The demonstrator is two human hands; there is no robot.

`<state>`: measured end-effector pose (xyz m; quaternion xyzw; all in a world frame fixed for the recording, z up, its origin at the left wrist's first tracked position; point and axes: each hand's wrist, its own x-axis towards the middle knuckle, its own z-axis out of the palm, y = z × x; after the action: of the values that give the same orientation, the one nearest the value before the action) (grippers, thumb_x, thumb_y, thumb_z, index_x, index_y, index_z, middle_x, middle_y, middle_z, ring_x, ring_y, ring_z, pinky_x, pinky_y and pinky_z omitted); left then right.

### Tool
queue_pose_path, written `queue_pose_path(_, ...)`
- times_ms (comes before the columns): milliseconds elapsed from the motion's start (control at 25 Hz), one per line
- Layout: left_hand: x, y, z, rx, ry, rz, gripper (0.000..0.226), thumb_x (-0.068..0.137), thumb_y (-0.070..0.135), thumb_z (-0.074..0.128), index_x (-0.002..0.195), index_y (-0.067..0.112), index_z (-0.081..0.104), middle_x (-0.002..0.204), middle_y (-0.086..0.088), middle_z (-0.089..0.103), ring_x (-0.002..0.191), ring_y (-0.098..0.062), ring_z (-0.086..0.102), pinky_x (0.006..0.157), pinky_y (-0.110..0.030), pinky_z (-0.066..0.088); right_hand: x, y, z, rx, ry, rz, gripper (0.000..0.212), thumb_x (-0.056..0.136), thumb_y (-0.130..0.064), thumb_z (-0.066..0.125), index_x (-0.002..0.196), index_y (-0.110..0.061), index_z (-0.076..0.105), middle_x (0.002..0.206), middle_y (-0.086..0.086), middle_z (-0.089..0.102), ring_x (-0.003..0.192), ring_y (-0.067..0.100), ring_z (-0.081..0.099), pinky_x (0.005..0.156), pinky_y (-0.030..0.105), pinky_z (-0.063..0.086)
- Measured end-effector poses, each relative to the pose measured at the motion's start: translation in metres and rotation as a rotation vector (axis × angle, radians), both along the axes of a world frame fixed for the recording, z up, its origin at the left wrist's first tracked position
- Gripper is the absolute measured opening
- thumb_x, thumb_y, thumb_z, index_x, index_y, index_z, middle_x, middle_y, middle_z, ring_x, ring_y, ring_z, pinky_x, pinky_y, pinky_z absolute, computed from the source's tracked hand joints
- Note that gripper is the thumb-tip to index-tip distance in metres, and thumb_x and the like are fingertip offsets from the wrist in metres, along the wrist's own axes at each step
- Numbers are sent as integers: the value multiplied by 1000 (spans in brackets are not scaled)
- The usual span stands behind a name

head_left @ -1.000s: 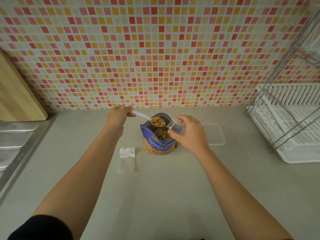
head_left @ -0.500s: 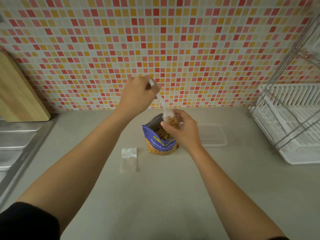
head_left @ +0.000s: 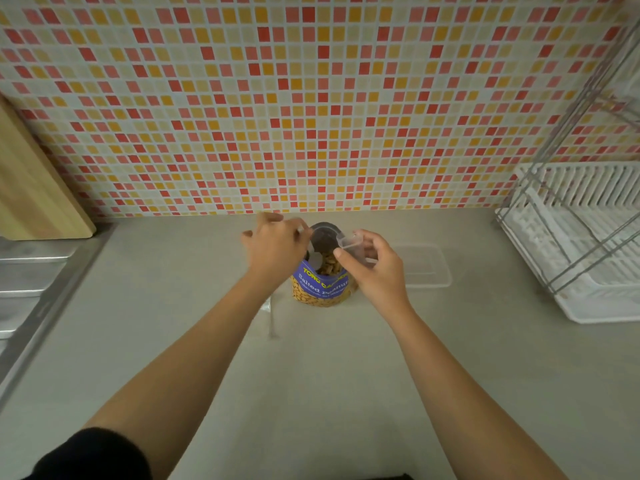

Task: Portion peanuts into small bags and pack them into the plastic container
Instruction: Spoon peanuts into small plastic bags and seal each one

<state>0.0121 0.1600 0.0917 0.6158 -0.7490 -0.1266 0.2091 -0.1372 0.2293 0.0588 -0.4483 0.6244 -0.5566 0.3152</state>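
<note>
On the surface (head_left: 311, 375), open peanut pouch (head_left: 323, 289) stood upright, spoon (head_left: 315, 260) dipped inside, gripped by curled fingers of left hand (head_left: 273, 247), small bag (head_left: 349, 244) pinched by right hand (head_left: 379, 271) fingers, plastic container (head_left: 427, 268) just beside.

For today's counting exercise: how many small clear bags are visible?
2: one bag in the right hand by the peanut pouch; another bag on the counter, partly under the left forearm.

A wooden cutting board (head_left: 31, 188) leans against the left end of the mosaic-tiled wall (head_left: 311, 98), a steel sink drainboard (head_left: 27, 271) lies just below the board, and a white dish rack (head_left: 588, 244) stands at the wall's right end.
</note>
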Motion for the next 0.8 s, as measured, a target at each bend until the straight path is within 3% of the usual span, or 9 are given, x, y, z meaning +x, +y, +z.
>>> queue_pose_path(80,-15,8,-13,49,-151,-42,25,92,37,47,99,25,68,122,-1,59,135,-15,32,103,-56,23,1,1,-4,15,-21,15,43,73,-29,77,111,-22,58,98,-14,64,92,2,59,79,18,49)
queue_pose_path(160,-26,8,-16,142,-82,18,24,91,33,46,91,23,68,127,-3,55,128,-17,39,103,-59,23,0,0,-7,21,-42,27,43,73,-29,76,112,-22,58,99,-12,65,94,5,60,81,21,50)
queue_pose_path(280,-26,-3,-14,245,120,196,24,89,31,47,87,17,67,105,-8,61,92,-23,51,97,-56,36,-5,-1,-10,34,-45,31,45,73,-32,76,114,-23,58,103,-8,65,97,8,61,83,23,51)
queue_pose_path(520,-19,-2,-9,335,453,168,24,84,31,53,65,20,63,76,-7,70,77,-25,62,83,-45,53,-10,-3,-13,43,-44,86,46,74,-33,75,115,-24,57,105,-7,65,102,12,60,86,29,52)
queue_pose_path(720,-8,-4,5,375,719,231,21,90,24,54,77,11,63,69,-4,66,67,-13,54,58,-21,40,-11,-5,-11,59,-30,95,51,75,-35,74,120,-21,55,107,-7,64,103,11,59,84,24,51)
queue_pose_path(800,-1,-7,9,397,809,264,19,91,22,54,88,7,64,70,-2,64,70,-9,54,65,-22,38,-12,-7,-10,79,-24,117,54,75,-37,74,123,-20,54,109,-6,63,104,10,59,83,22,50)
